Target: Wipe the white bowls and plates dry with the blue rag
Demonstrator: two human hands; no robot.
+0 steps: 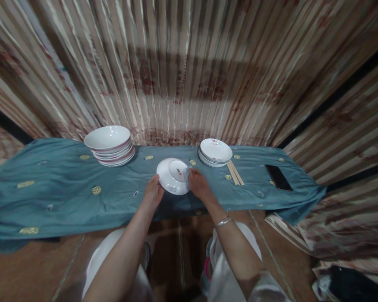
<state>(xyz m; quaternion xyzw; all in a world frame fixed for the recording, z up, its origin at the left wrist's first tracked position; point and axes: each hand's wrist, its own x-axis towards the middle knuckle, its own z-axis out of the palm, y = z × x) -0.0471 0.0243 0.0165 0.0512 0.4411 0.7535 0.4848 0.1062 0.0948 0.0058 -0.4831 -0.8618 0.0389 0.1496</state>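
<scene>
A white plate (168, 176) is tilted up above the table's front edge, its underside with the foot ring and a small mark facing me. My left hand (153, 192) grips the plate's left rim, fingers closed on it. At the right side, my right hand (198, 183) is closed around a thin, pale bluish cloth (187, 173) pressed against the plate's underside. Blur hides the cloth's full shape. Behind and to the right stands a stack of white plates (215, 152), the top one with a red floral print.
A tall stack of white bowls (110, 144) stands at the back left. Wooden chopsticks (235, 173) lie by the plate stack, with a black phone (279, 178) farther right. A teal patterned cloth (72, 188) covers the narrow table. Pleated curtains (176, 75) hang close behind.
</scene>
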